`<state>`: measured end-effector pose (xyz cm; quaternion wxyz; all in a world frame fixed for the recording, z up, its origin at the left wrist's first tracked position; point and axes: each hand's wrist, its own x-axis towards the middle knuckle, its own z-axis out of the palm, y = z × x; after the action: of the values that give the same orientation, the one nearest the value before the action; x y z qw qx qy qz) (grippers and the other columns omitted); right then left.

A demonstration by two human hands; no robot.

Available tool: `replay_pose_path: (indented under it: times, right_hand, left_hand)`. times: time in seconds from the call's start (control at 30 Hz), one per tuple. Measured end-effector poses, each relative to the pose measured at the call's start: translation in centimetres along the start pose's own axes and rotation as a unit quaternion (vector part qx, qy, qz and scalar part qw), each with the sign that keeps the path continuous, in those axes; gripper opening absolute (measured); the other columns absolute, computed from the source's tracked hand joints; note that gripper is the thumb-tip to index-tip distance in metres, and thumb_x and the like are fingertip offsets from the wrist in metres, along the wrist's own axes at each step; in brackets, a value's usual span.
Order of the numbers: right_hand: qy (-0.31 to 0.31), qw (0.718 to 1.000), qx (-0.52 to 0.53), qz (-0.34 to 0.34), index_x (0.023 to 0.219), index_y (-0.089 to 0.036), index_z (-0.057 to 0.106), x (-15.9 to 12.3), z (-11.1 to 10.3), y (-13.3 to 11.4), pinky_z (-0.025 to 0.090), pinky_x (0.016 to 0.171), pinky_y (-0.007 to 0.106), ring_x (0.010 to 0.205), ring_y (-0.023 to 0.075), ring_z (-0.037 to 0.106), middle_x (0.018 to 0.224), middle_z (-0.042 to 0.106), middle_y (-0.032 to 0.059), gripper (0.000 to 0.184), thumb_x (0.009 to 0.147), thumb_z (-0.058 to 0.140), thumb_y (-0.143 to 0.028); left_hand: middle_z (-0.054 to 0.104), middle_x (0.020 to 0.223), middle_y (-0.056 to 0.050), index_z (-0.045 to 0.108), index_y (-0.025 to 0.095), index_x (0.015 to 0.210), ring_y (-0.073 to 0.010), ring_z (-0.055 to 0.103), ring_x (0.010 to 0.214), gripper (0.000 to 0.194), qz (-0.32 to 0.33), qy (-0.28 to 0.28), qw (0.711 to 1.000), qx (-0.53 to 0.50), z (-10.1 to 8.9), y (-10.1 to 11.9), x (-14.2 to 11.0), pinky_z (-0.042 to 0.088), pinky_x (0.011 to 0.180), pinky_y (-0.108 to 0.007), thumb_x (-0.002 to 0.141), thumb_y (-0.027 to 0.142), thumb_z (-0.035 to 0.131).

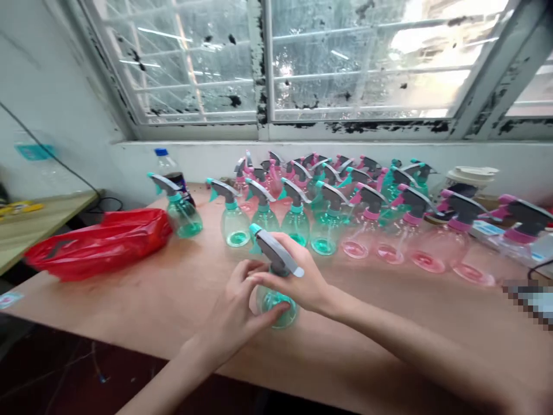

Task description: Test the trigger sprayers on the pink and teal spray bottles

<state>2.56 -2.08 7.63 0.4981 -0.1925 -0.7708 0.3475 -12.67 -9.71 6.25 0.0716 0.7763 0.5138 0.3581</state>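
Observation:
A green spray bottle (280, 314) stands on the table in front of me, its grey and green trigger head (276, 252) on top. My left hand (242, 300) is wrapped round the bottle's clear body, thumb across the near side. Closed round the neck and collar just under the trigger head is my right hand (305, 276). The collar itself is mostly hidden by my fingers. Just behind my hands stands a row of similar bottles, among them a green spray bottle (237, 222) and a pink spray bottle (367, 222).
A red plastic bag (103, 245) lies at the left, beside another green spray bottle (184, 213) and a blue-capped drink bottle (166, 161). More sprayers crowd toward the window. A lidded cup (469, 178) stands at the back right. The table's front edge runs below my wrists.

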Motion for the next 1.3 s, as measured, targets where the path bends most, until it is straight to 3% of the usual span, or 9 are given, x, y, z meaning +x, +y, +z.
replay_pose_path:
  times: [0.1,0.2,0.33,0.47,0.6,0.7,0.87,1.07,1.3]
  right_hand:
    - [-0.062,0.998,-0.019,-0.019,0.128,-0.022,0.052,0.2,1.6,0.0,0.043,0.104,0.046,0.124,0.0268,0.053,0.130,0.058,0.0126,0.068,0.071,0.081,-0.044]
    - [-0.118,0.991,-0.052,-0.023,0.131,-0.022,0.050,0.4,2.3,0.2,0.042,0.106,0.047,0.129,0.0259,0.050,0.136,0.053,0.0134,0.068,0.074,0.079,-0.044]
    - [-0.128,0.987,-0.095,-0.021,0.119,-0.020,0.057,2.0,2.0,0.0,0.052,0.092,0.043,0.113,0.0234,0.060,0.122,0.062,0.0116,0.045,0.083,0.070,-0.043]
    - [-0.090,0.979,-0.174,-0.062,0.099,-0.016,0.063,6.1,1.5,-1.2,0.055,0.077,0.034,0.088,0.0187,0.067,0.098,0.070,0.0081,0.020,0.090,0.062,-0.035]
    - [-0.091,0.921,-0.369,-0.083,0.099,-0.016,0.064,11.2,1.7,-2.6,0.048,0.081,0.031,0.090,0.0181,0.067,0.101,0.072,0.0075,0.017,0.094,0.055,-0.030]
    - [-0.087,0.900,-0.423,-0.065,0.104,-0.012,0.065,14.4,2.6,-2.7,0.041,0.091,0.039,0.100,0.0261,0.064,0.108,0.071,0.0139,0.022,0.092,0.056,-0.028]
    - [-0.118,0.864,-0.488,-0.016,0.102,-0.007,0.068,17.8,4.6,-1.0,0.032,0.097,0.049,0.104,0.0360,0.063,0.104,0.071,0.0226,0.039,0.089,0.058,-0.042]
    - [-0.174,0.851,-0.495,0.022,0.084,-0.015,0.073,19.9,5.6,1.4,0.034,0.094,0.044,0.093,0.0296,0.068,0.086,0.076,0.0147,0.043,0.095,0.047,-0.047]
    - [-0.176,0.854,-0.489,0.001,0.089,-0.014,0.073,20.0,5.2,2.4,0.030,0.097,0.044,0.094,0.0276,0.068,0.087,0.076,0.0129,0.036,0.097,0.045,-0.036]
  left_hand:
    - [0.063,0.112,-0.007,0.058,0.023,0.116,-0.0281,0.066,0.101,0.039,-0.049,0.015,0.998,0.045,-3.2,-1.8,-1.3,0.055,0.085,-0.040,0.089,0.051,0.062]
    - [0.068,0.111,-0.006,0.059,0.022,0.112,-0.0299,0.066,0.103,0.044,-0.101,0.047,0.990,0.085,-6.3,-4.2,-2.1,0.052,0.089,-0.041,0.086,0.057,0.062]
    - [0.068,0.120,-0.009,0.060,0.020,0.117,-0.0319,0.062,0.112,0.052,-0.178,0.073,0.970,0.146,-9.8,-7.9,-2.2,0.048,0.096,-0.042,0.084,0.060,0.062]
    - [0.065,0.122,-0.015,0.062,0.013,0.118,-0.0341,0.059,0.116,0.054,-0.206,0.076,0.956,0.195,-11.9,-11.1,-0.7,0.045,0.099,-0.043,0.084,0.056,0.065]
    - [0.066,0.118,-0.015,0.066,0.013,0.115,-0.0330,0.064,0.108,0.048,-0.208,0.060,0.952,0.216,-12.4,-12.6,1.5,0.048,0.094,-0.040,0.085,0.050,0.067]
    - [0.068,0.117,-0.012,0.066,0.016,0.115,-0.0313,0.064,0.109,0.039,-0.208,0.048,0.950,0.226,-11.9,-12.9,3.0,0.049,0.092,-0.036,0.088,0.044,0.067]
    - [0.069,0.117,-0.013,0.064,0.016,0.118,-0.0309,0.065,0.109,0.037,-0.214,0.037,0.945,0.245,-11.1,-13.2,4.8,0.050,0.088,-0.033,0.089,0.039,0.068]
    - [0.070,0.114,-0.014,0.066,0.014,0.112,-0.0319,0.067,0.102,0.034,-0.227,0.019,0.935,0.273,-11.3,-13.8,6.5,0.051,0.082,-0.033,0.089,0.039,0.069]
    - [0.072,0.103,-0.015,0.068,0.011,0.107,-0.0332,0.067,0.100,0.031,-0.219,-0.005,0.934,0.283,-11.4,-14.5,8.4,0.049,0.079,-0.033,0.088,0.036,0.070]
